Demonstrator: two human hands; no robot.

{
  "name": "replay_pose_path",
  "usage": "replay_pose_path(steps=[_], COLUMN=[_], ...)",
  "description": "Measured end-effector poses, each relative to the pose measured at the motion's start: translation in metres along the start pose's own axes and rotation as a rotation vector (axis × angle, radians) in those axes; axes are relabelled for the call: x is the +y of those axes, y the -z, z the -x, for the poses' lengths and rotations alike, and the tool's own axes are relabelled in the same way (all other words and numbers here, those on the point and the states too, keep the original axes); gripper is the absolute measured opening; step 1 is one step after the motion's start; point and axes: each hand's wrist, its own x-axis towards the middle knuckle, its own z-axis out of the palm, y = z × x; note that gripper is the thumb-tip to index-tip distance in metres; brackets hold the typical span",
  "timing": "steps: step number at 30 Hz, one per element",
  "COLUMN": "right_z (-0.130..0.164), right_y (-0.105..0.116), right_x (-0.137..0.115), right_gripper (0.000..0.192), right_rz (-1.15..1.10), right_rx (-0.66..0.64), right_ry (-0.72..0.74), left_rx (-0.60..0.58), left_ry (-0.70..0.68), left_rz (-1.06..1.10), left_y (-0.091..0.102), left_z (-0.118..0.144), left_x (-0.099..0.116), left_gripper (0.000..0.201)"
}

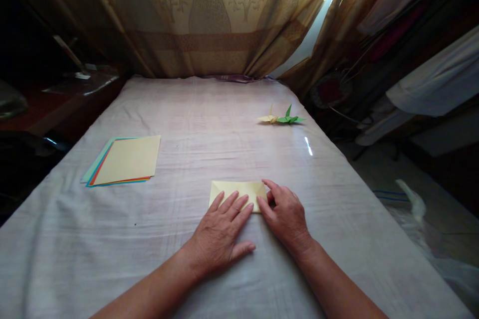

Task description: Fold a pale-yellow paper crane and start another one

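Head view. The left hand [220, 234] lies flat, palm down, with fingers extended and slightly spread and the thumb held out to the side. Its fingertips rest on a pale yellow folded paper [239, 188], a rectangle with faint diagonal creases. The right hand [286, 214] is partly curled at the right end of the same paper, thumb and forefinger at that edge; whether they pinch it cannot be told. The hands are apart from each other, the left forefinger just beside the right thumb.

The folded paper lies on a pale checked cloth [179, 154], partly covered by the left fingers, its far edge exposed beyond them.

Well to the left of the left hand and farther out lies a stack of square paper sheets [130, 159]. The top sheet is pale yellow; red-orange, blue and mint-green edges show beneath it, the sheets being unevenly aligned.

Beyond the right hand, near the cloth's right edge, stand a yellow origami crane [270, 118] and a green origami crane [290, 118], side by side and close together.

Past both hands, at the far edge, hangs a patterned gold-brown curtain [209, 10]. Far right of the right hand hangs a white garment [441, 75].
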Motion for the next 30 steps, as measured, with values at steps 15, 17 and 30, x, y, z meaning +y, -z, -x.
replay_pose_path(steps=[15, 17, 30], right_z=[0.000, 0.000, 0.003], right_y=[-0.002, -0.002, 0.009], right_x=[0.000, 0.000, -0.004], right_gripper=[0.033, 0.033, 0.015], right_rz=[0.005, -0.001, -0.051], right_rx=[-0.009, 0.003, -0.078], right_ry=[-0.035, -0.033, 0.066], left_rx=[-0.053, -0.051, -0.045], left_ry=[0.034, 0.029, 0.022], left_rz=[-0.024, -0.027, -0.050], left_y=[0.004, 0.003, 0.000], left_z=[-0.001, -0.001, -0.001], left_x=[0.002, 0.001, 0.001], left_gripper=[0.072, 0.072, 0.071])
